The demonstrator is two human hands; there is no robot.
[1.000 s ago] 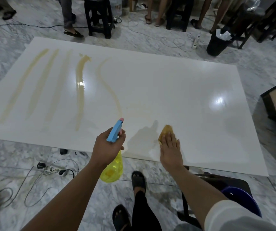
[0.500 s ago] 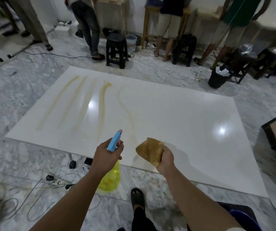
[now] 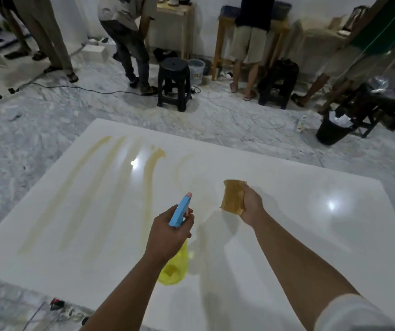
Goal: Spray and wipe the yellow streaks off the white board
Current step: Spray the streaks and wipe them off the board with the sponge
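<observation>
Your left hand [image 3: 167,232] is wrapped around the neck of the spray bottle [image 3: 178,212], its blue head pointing forward over the white board [image 3: 287,235] and its yellow body hanging below your fist. I cannot tell whether a finger is on the trigger. Your right hand [image 3: 251,205] is closed on a brownish-yellow cloth [image 3: 232,196], gripping it by one edge and holding it up off the board rather than pressing it down. The board lies flat on the marble floor [image 3: 12,163] and takes up most of the view. The yellow streaks [image 3: 147,185] sit on its left part: several long pale bands side by side, one darker band just ahead of the nozzle, and a faint curved line just to the right of that. The right part of the board looks clean and shiny. You seem to be between wipes, lining up the bottle for the next streak, so most of the cleaning is probably still ahead of you. The next move calls for aiming the nozzle at the darker band or the faint curve near it, wetting it along its length, then laying the cloth flat and pushing it along the streak with firm pressure. Behind the board stand a black stool [image 3: 173,82] and a black bin [image 3: 332,130], well apart from your work.
</observation>
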